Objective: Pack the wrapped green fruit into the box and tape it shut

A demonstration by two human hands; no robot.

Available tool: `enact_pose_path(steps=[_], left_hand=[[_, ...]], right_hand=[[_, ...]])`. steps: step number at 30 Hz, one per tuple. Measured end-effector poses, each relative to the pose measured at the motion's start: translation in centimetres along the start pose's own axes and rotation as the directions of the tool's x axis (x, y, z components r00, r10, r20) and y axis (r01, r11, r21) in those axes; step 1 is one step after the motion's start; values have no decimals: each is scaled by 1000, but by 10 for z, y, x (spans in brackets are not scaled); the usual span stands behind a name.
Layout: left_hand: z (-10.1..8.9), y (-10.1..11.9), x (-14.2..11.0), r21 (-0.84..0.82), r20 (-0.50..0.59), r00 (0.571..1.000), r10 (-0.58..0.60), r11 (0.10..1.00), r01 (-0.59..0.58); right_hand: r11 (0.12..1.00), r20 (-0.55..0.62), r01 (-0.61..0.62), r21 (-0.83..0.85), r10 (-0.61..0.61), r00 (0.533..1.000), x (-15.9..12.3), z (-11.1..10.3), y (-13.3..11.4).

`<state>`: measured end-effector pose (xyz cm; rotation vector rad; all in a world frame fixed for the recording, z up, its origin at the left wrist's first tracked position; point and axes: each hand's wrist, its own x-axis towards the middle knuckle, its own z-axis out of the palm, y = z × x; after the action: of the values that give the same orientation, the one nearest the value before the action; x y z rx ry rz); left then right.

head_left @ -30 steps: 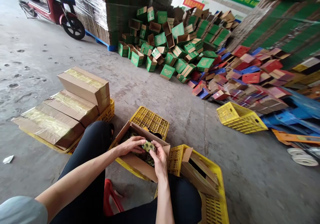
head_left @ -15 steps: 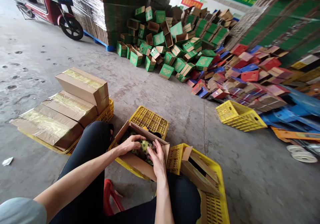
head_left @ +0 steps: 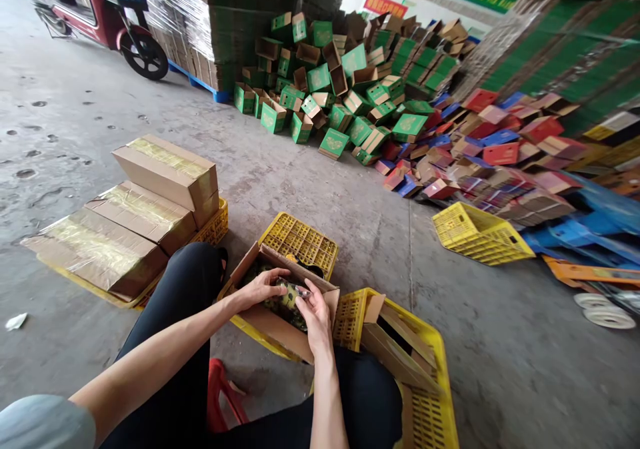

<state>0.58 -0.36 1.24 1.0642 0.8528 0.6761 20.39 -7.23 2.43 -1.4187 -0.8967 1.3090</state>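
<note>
Both my hands are over an open cardboard box [head_left: 273, 329] in front of my knees. Between them is a shiny packet [head_left: 290, 297], yellow-green with dark spots, that looks wrapped in clear plastic; what it contains I cannot make out. My left hand [head_left: 263, 287] has its curved fingers on the packet's left end. At the right end, my right hand [head_left: 315, 307] grips it between thumb and fingers. More dark, mottled packets lie beneath in the box, largely covered by my hands. The box rests on a yellow plastic crate [head_left: 270, 342].
Taped cartons [head_left: 140, 215] fill a yellow crate on the left. Beside my right knee, another yellow crate [head_left: 445, 369] holds an open carton [head_left: 400, 345]. An overturned crate [head_left: 300, 239] lies ahead. Green boxes [head_left: 273, 117], a tilted crate [head_left: 480, 232] and a scooter [head_left: 100, 15] stand farther off.
The packet has turned slightly and sits a little lower between my hands, with its clear plastic end now showing at the right hand. My arms stay almost in place.
</note>
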Motion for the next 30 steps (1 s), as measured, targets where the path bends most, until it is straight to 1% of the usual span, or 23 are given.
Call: enact_pose_path(steps=[2, 5, 8, 11, 13, 15, 17, 18, 20, 22, 23, 24, 25, 27, 28, 30], left_hand=[[-4, -3, 2, 59, -21, 1000, -11, 998, 13], [-9, -11, 5, 219, -27, 999, -39, 975, 44], [-12, -23, 8, 328, -31, 999, -31, 944, 39], [-17, -29, 12, 348, -41, 996, 75, 936, -56], [-22, -29, 14, 363, -74, 983, 170, 923, -132], [-28, -27, 17, 375, -119, 966, 229, 911, -170], [-33, -24, 19, 376, -149, 957, 250, 909, -179], [-34, -23, 19, 373, -156, 954, 255, 910, -182], [-36, -20, 19, 372, -156, 953, 262, 909, -189], [-36, -19, 17, 392, -129, 955, 267, 898, -199], [-35, -19, 16, 410, -108, 957, 269, 889, -203], [-35, -19, 15, 428, -86, 960, 267, 880, -207], [-34, -19, 14, 441, -69, 962, 263, 873, -207], [-32, -21, 14, 453, -54, 967, 250, 869, -199], [-32, -22, 14, 454, -54, 968, 244, 870, -194], [-31, -24, 15, 450, -60, 968, 244, 872, -192]], right_hand=[[998, 20, -57, -19, 57, 998, -1, 1, 2], [984, 48, -141, -113, 147, 988, -3, 1, 3], [971, 40, -176, -162, 185, 982, -5, -1, 4], [971, -1, -188, -146, 190, 982, -3, -3, 5], [971, -36, -183, -153, 179, 983, 0, -2, 7], [969, -68, -144, -201, 133, 989, 5, 3, 9], [956, -73, -52, -290, 32, 997, 8, 14, 10], [938, -32, 9, -346, -22, 999, 10, 21, 11], [890, 137, 127, -439, -73, 988, 9, 38, 14], [855, 319, 200, -478, -43, 947, 7, 54, 17], [847, 375, 216, -486, -21, 927, 7, 61, 18], [841, 397, 222, -494, -9, 918, 6, 65, 20], [835, 395, 222, -503, -6, 919, 7, 68, 21], [820, 356, 218, -529, -18, 934, 13, 66, 21], [813, 319, 211, -542, -33, 947, 17, 62, 20], [804, 207, 188, -564, -82, 975, 26, 48, 20]])
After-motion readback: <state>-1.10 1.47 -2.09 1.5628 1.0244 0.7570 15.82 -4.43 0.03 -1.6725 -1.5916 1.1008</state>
